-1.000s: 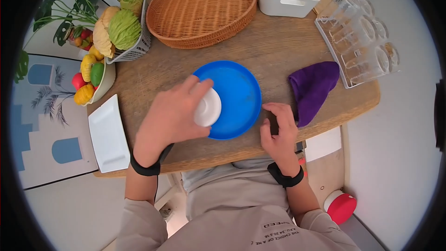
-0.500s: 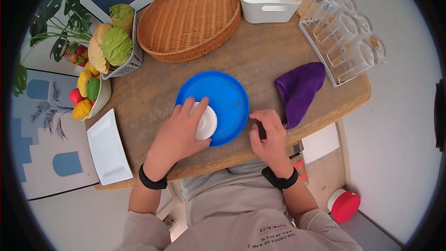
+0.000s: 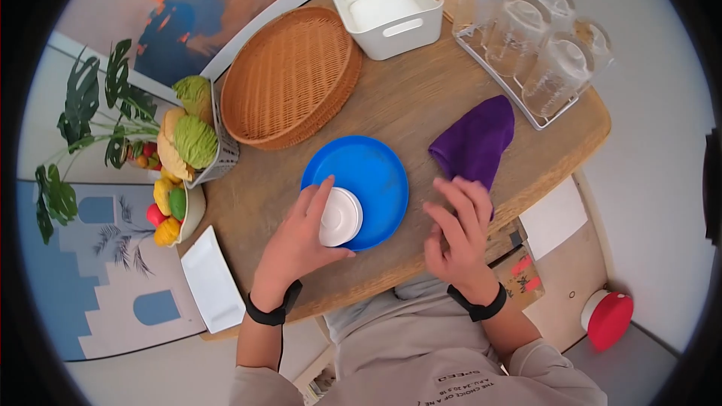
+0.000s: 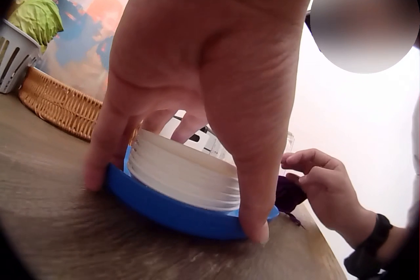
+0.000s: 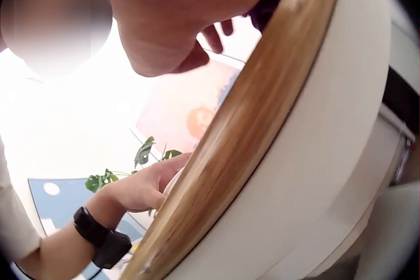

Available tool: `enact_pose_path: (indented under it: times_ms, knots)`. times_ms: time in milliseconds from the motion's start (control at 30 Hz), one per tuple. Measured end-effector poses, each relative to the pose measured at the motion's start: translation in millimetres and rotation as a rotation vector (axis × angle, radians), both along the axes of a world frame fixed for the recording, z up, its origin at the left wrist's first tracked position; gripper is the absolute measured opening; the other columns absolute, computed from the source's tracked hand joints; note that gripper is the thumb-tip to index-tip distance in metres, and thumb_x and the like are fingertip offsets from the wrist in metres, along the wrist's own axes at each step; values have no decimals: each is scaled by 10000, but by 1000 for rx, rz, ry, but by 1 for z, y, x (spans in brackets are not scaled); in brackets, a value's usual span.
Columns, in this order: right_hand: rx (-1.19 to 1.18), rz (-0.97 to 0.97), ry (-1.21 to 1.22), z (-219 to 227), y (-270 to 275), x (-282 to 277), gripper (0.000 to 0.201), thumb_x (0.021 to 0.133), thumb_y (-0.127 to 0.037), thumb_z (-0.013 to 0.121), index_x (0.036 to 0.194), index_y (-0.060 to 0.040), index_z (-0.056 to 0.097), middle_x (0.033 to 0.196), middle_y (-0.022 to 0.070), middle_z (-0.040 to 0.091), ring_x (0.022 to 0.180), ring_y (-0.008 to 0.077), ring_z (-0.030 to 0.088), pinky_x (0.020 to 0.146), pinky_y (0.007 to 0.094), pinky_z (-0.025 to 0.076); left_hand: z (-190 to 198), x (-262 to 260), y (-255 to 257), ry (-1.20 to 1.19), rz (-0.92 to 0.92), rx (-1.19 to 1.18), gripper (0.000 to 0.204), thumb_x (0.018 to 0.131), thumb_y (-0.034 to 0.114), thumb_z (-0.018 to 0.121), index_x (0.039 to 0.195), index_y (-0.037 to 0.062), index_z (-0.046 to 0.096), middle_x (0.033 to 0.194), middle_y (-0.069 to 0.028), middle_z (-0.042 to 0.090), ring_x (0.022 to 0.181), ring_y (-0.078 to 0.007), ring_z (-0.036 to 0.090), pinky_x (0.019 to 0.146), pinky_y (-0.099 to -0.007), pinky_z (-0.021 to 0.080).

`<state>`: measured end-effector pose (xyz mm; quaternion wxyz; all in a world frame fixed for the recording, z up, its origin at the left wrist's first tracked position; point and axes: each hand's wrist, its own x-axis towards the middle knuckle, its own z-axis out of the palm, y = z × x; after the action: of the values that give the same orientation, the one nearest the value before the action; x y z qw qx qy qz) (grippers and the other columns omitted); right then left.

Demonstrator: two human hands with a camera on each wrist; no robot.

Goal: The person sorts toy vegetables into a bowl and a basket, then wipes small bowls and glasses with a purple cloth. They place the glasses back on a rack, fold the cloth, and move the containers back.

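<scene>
Several plant leaves spread at our far left, between nine and ten o'clock from the blue plate, which we take as the middle of the dial. Next along, at nine o'clock, we see a bowl of yellow, red and green fruit, and just beside it, nearer ten, a basket of leafy cabbages. A white dish lies at eight o'clock by the edge of our wooden bench. The round wicker tray sits at eleven. Our left hand reaches in from between seven and eight o'clock, fingers and thumb spread wide around a stack of white bowls; the thumb ends by the plate's six-o'clock rim. We cannot tell whether the fingertips press on anything. The stack sits on the blue plate, off-centre toward seven o'clock. At twelve stands a white bin with handle holes. Our right hand hangs at four o'clock, just beside the plate, its fingers loosely bent, parted and holding nothing. The purple cloth lies bunched between two and three, partly behind those fingers. Glasses crowd a white rack between one and two. Farthest right, at four o'clock beyond our right hand, we see a red-and-white thing lower than the bench.
</scene>
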<state>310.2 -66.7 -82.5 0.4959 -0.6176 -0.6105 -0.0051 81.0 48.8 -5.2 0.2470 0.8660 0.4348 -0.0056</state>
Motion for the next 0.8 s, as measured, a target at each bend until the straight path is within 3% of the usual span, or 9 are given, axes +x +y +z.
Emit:
enact_pose_path:
  times_ms: [33, 67, 167, 367, 533, 800]
  knots:
    - [-65, -87, -125, 7, -1, 6, 433, 694, -32, 599, 1125, -13, 636, 1312, 194, 587, 1234, 430, 506, 1063, 610, 349, -1, 9, 5, -22, -5, 2, 1195, 556, 209, 970, 1548, 88, 315, 1460, -216, 463, 1322, -408, 505, 1082, -463, 465]
    - [-202, -116, -157, 1, -3, 13, 478, 709, -90, 602, 1180, -10, 617, 1446, 207, 480, 1351, 450, 391, 1120, 682, 212, -2, 18, 10, -46, -11, 3, 1188, 559, 211, 970, 1544, 80, 319, 1461, -218, 463, 1324, -409, 503, 1083, -464, 464]
    - [-305, -163, -201, -10, -12, 36, 504, 732, -111, 641, 1222, -1, 602, 1457, 219, 464, 1342, 437, 408, 1111, 660, 273, -9, 49, 31, -77, -59, 54, 1173, 579, 230, 968, 1539, 56, 316, 1464, -227, 460, 1334, -403, 496, 1094, -463, 453]
    - [-268, 6, -70, -8, -37, 59, 542, 760, -100, 673, 1283, 2, 576, 1463, 231, 454, 1333, 462, 438, 1092, 578, 398, -15, 115, 65, -120, -119, 104, 1127, 625, 301, 952, 1518, 13, 327, 1441, -248, 467, 1338, -406, 484, 1110, -451, 430]
    - [-297, 47, 32, 12, -57, 68, 589, 776, -100, 716, 1338, -31, 551, 1500, 221, 408, 1341, 441, 442, 1100, 499, 423, -24, 143, 90, -155, -158, 175, 1112, 649, 341, 938, 1502, -26, 326, 1438, -264, 447, 1332, -420, 482, 1100, -456, 439]
    - [-116, -199, -25, 49, -57, 93, 562, 790, -59, 710, 1329, -35, 555, 1433, 219, 480, 1282, 432, 508, 1058, 499, 452, -35, 165, 108, -222, -166, 227, 1115, 685, 377, 914, 1510, -48, 296, 1481, -302, 391, 1371, -426, 446, 1132, -462, 412]
